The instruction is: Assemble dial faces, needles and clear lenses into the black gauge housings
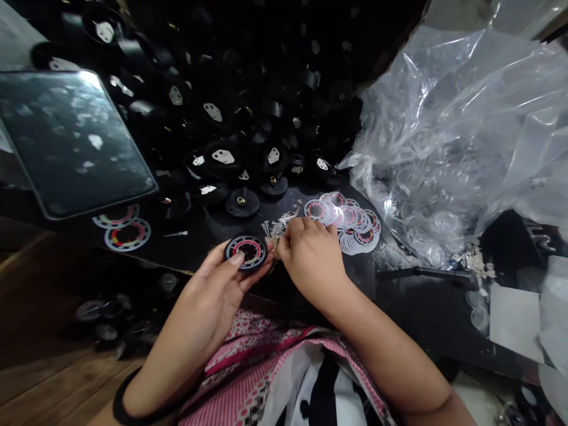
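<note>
My left hand (224, 275) grips a round black gauge (247, 252) with a red and white printed dial facing up, the thumb lying over the dial. Close beside it, my right hand (310, 251) is closed with its fingertips down at a small heap of white needle pointers (279, 226); what the fingers pinch, if anything, is hidden. Just beyond the right hand lies a fanned pile of printed dial discs (350, 219). A single white pointer (176, 234) rests on the black table to the left.
Many black gauge housings (242, 202) are heaped at the back. A dark glossy panel (75, 142) stands left, with loose dial discs (128, 235) below it. At right are a plastic bag (444, 148) of clear round covers, a black-handled tool (448, 276) and a white card (515, 319).
</note>
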